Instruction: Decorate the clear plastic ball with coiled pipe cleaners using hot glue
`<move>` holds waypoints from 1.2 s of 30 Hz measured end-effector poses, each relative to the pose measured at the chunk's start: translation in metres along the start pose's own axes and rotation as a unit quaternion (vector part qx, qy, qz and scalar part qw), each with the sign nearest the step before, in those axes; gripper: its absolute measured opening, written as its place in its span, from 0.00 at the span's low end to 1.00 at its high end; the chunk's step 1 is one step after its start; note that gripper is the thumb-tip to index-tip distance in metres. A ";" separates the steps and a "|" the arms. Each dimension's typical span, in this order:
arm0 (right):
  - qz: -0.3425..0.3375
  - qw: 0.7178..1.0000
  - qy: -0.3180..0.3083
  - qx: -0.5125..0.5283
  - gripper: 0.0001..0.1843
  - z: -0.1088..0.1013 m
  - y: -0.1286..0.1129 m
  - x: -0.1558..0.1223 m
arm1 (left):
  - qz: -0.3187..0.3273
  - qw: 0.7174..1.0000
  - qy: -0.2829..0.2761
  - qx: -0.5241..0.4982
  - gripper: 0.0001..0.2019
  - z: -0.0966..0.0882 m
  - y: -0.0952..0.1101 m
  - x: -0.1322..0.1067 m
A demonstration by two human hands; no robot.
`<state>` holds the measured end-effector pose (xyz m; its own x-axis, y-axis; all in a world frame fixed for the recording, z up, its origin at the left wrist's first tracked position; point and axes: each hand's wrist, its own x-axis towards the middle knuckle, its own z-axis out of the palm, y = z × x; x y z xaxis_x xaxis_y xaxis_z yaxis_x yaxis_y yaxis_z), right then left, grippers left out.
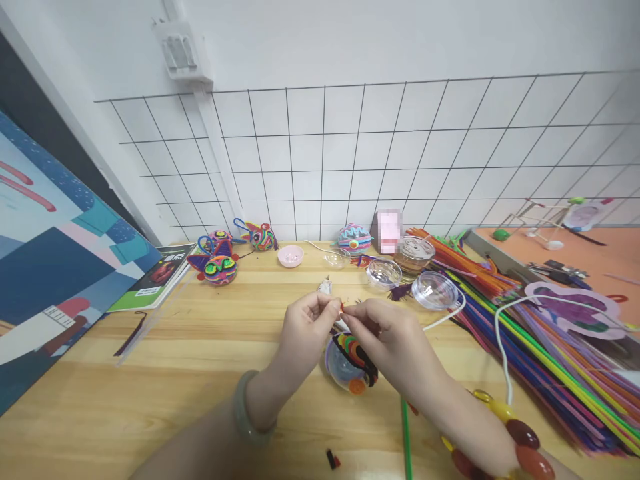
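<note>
My left hand (309,327) and my right hand (387,328) meet fingertip to fingertip over the middle of the table. Both pinch a small orange-red piece of pipe cleaner (341,309), mostly hidden by the fingers. Just below them is a clear plastic ball (341,367), partly covered with curved black, green, yellow and orange pipe cleaner strips (356,352) and an orange coil (357,386). Behind my fingertips lies a white glue gun (325,286), its nozzle pointing away from me; my hands hide much of its body.
Bundled colourful pipe cleaners (545,360) cover the right side, with a white cable (503,347) across them. Clear plastic shells (434,291) and a pink bowl (291,257) stand behind. Decorated figures (220,269) sit back left. A green pipe cleaner (406,433) and dark scraps (332,459) lie in front.
</note>
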<state>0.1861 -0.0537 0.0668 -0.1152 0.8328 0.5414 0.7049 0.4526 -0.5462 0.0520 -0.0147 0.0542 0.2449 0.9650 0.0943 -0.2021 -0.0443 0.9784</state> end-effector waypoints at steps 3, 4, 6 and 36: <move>-0.011 1.000 0.020 0.001 0.07 0.003 0.001 -0.001 | 0.002 0.998 0.029 -0.049 0.10 0.004 -0.003 -0.003; -0.013 1.000 0.016 -0.001 0.08 0.002 0.002 -0.001 | -0.010 0.997 0.027 -0.070 0.10 0.004 -0.003 -0.003; -0.021 1.000 -0.002 -0.011 0.08 -0.002 0.005 0.002 | -0.052 0.993 0.000 -0.109 0.11 0.001 -0.003 0.000; -0.040 0.999 -0.028 -0.013 0.08 -0.012 0.007 0.008 | -0.071 0.994 -0.044 -0.077 0.13 -0.005 0.001 0.003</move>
<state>0.1990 -0.0479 0.0751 -0.2105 0.8115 0.5451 0.7093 0.5105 -0.4861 0.0476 -0.0103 0.0547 0.3617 0.9321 -0.0200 -0.3004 0.1368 0.9439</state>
